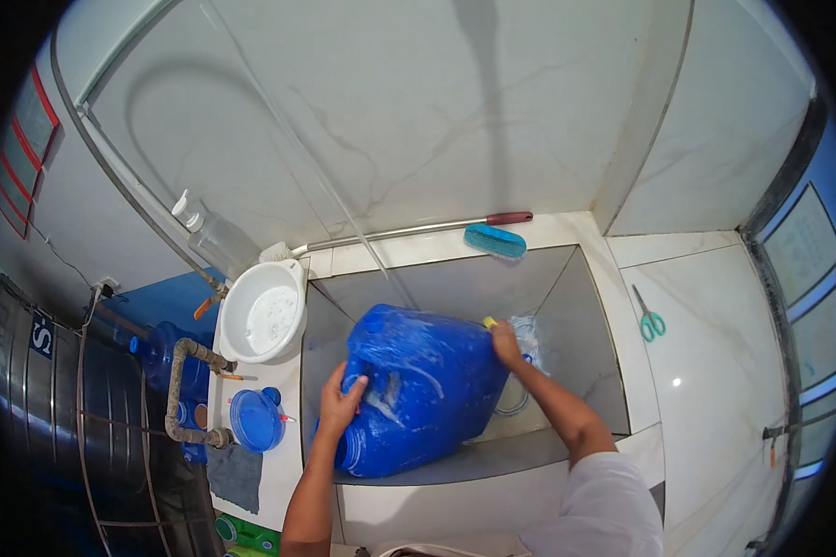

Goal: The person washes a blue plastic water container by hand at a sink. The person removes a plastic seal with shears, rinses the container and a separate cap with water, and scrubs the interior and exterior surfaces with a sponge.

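Note:
A large blue plastic jerrycan [425, 383], streaked with white suds, lies tilted in a grey tiled basin [585, 362], its uncapped threaded mouth towards the lower left. My left hand [343, 400] grips the jerrycan's handle beside the mouth. At the jerrycan's far right end is my right hand [506, 344], against its base edge; something yellow [489, 322] shows at the fingertips, and how the fingers hold it is partly hidden. Behind that hand, whitish strands [526, 331] and a looped clear hose [515, 407] lie in the basin.
On the left ledge stand a white plastic basin [298, 299], a pump bottle [219, 240], a blue round lid [256, 420] and a grey cloth [235, 477]. A long-handled brush [404, 233] and turquoise scrub brush [494, 240] rest on the back rim. Scissors [649, 317] lie right.

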`<control>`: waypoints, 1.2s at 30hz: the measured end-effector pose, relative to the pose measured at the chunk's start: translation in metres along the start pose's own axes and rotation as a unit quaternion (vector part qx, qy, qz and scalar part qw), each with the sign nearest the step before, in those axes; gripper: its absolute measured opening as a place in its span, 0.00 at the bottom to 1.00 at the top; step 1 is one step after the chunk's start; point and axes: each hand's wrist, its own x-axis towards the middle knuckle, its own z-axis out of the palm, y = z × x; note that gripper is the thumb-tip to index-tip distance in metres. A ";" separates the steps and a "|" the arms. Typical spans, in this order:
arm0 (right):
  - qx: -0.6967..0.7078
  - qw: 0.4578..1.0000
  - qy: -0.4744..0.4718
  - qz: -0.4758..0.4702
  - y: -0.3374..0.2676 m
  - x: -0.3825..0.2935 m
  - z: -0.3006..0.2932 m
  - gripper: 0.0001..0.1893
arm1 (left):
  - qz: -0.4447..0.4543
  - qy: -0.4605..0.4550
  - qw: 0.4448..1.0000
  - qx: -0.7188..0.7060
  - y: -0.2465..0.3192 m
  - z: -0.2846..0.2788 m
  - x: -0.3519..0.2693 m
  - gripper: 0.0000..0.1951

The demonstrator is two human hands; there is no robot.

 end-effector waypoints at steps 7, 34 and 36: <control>-0.116 0.942 0.097 -0.299 -0.107 -0.043 0.139 0.20 | -0.125 0.121 0.982 -0.069 -0.052 -0.025 0.010 0.10; -0.243 0.907 -0.005 -0.345 -0.117 -0.108 0.097 0.24 | -0.133 0.203 0.969 0.033 -0.041 -0.004 0.029 0.16; -0.247 0.867 -0.046 -0.431 -0.173 -0.073 0.089 0.21 | -0.094 0.203 0.972 0.063 -0.039 0.011 0.031 0.19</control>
